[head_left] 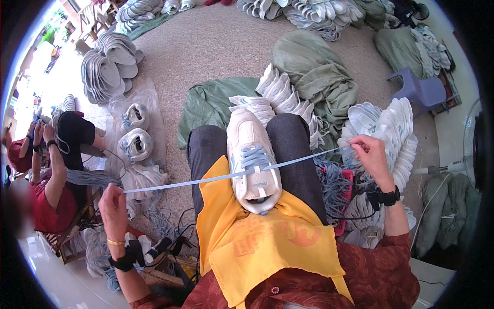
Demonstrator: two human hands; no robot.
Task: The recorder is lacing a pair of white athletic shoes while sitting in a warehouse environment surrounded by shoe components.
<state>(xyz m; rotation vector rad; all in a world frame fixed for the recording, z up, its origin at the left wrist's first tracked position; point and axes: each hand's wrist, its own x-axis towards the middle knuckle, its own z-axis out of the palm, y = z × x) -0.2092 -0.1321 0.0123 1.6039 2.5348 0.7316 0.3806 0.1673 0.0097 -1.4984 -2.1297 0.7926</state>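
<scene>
Right now the person sits with a white sneaker [253,162] resting on their lap, on top of a yellow cloth [257,242] spread over the knees. The shoe's long axis runs straight away from the body: its toe points outward toward the floor ahead, its heel opening sits close to the belly.

A pale blue shoelace [206,179] is threaded through the upper eyelets and pulled taut to both sides, so its line crosses the shoe almost at right angles, rising slightly toward the person's right. The left hand [112,203] is closed around one end of the lace, fingers pinched shut on it, held out well to the left of the shoe and a little lower. The right hand [369,154] grips the other end with the fingers closed tight on it, out to the right and a little higher. The shoe lies between the two sets of fingers, roughly midway.

Just beyond the right fingers stands a stack of white soles [391,129]. Below the right wrist a heap of blue laces [332,188] spills over. Near the left fingers lie bagged sneakers [136,144] on the floor, and farther left another person [56,170] sits. A purple plastic stool [419,90] stands well beyond the right hand.
</scene>
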